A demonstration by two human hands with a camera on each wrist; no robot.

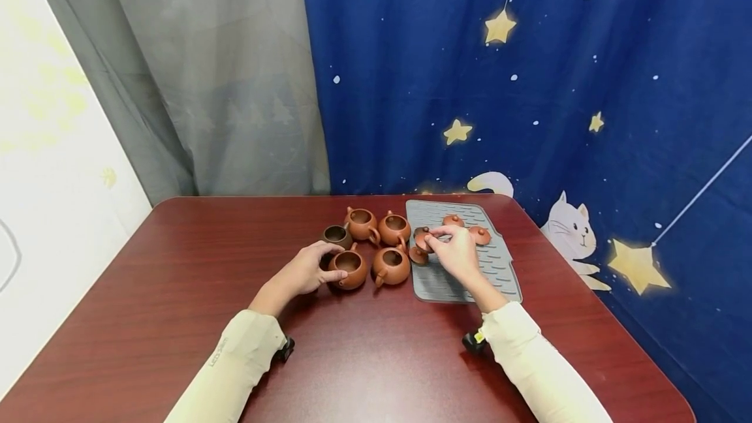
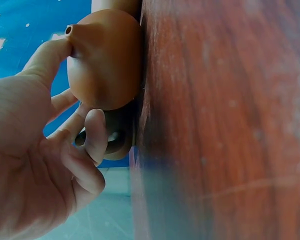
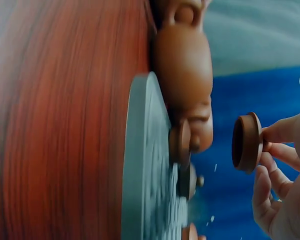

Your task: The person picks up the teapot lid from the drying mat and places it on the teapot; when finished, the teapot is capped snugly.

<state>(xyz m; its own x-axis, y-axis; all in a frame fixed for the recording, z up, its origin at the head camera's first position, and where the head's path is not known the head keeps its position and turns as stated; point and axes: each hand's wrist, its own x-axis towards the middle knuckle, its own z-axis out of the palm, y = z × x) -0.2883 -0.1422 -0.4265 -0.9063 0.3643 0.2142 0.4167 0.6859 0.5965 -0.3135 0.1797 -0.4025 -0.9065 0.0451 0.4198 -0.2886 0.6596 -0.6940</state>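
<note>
My left hand holds a lidless reddish-brown clay teapot at its near left side. In the left wrist view, the thumb lies at the base of the spout and other fingers touch the round body. Over the grey mat, my right hand pinches a round clay lid by its knob; the lid is raised and tilted, its hollow underside partly showing. Below it, another lid rests at the mat's left edge. A darker lid lies beyond that one in the right wrist view.
Lidless teapots stand close by: one near right, one far right, one far left. A dark brown pot sits beside my left fingers. Two more lids, one farther back and one rightward, lie on the mat.
</note>
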